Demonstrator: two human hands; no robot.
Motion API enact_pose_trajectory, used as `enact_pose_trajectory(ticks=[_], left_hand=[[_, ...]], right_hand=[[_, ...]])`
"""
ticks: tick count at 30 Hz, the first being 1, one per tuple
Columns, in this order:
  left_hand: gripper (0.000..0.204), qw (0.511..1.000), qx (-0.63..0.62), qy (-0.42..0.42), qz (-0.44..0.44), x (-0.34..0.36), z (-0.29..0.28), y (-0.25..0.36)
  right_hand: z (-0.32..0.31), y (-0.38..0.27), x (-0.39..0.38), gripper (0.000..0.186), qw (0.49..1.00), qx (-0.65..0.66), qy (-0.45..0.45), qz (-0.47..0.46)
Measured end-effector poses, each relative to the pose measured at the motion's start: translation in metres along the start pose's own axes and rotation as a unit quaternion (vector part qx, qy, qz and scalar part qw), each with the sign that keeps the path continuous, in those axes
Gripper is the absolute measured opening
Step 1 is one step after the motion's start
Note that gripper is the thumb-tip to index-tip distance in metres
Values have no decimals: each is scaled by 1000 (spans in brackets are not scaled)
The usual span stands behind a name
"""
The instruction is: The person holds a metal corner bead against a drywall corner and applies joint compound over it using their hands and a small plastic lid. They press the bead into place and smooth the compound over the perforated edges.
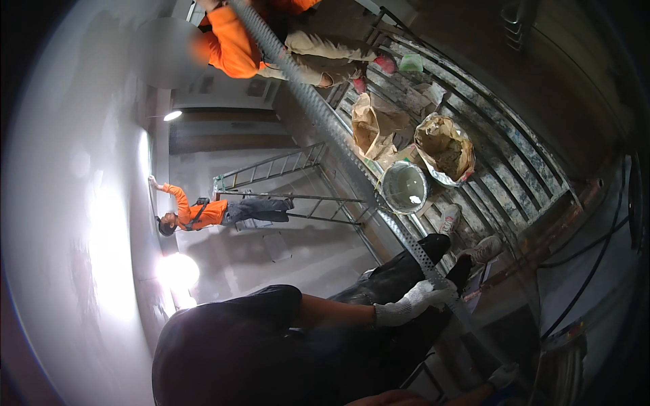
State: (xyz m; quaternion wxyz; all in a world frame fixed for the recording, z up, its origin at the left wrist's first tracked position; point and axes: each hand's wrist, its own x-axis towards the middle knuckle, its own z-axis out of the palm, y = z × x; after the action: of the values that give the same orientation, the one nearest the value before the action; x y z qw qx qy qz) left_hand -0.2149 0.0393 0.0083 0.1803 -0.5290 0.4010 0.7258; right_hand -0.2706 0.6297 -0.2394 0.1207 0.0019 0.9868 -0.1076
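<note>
My left hand (425, 299), in a white knit glove, is closed around a long perforated metal strip (352, 162). The strip runs slantwise from the top of the picture, past a co-worker, down toward the lower right. At the dim lower edge, my right hand (504, 376), also in a pale glove, is beside the strip's lower stretch. Its fingers are too dark to make out. Beyond my shoes, a bucket (405, 188) holds grey material and a small white piece. Next to it are an open bag (447, 150) of brownish material and a crumpled paper bag (372, 125).
The view is tipped sideways. Bags and bucket stand on a slatted, stained platform (525, 166). A co-worker in orange (233, 44) is close to the strip's upper part. Another person (213, 211) reaches toward a bright surface by a ladder frame (271, 166). Dark cables (596, 271) hang at right.
</note>
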Motion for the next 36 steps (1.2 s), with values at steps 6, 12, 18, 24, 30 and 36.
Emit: enact_pose_trajectory(ticks=[6,12,18,24,30,36], left_hand=[[28,992,50,27,108,26,34,51],[25,984,-124,33,125,81,57,90],[24,965,-147,98,196,143,11,145],[22,930,-203,180,247,187,-65,219],[28,889,-144,280,332,226,-159,286],[32,879,-171,278,348,236,-218,373]], right_hand=[[-3,16,17,28,998,-48,-31,-18],[-8,-2,56,32,962,199,-79,168],[6,-71,59,30,885,424,-15,193],[-64,-260,54,20,466,748,-11,473],[-51,-386,30,22,432,785,-54,441],[-46,-492,-18,28,629,688,-117,341]])
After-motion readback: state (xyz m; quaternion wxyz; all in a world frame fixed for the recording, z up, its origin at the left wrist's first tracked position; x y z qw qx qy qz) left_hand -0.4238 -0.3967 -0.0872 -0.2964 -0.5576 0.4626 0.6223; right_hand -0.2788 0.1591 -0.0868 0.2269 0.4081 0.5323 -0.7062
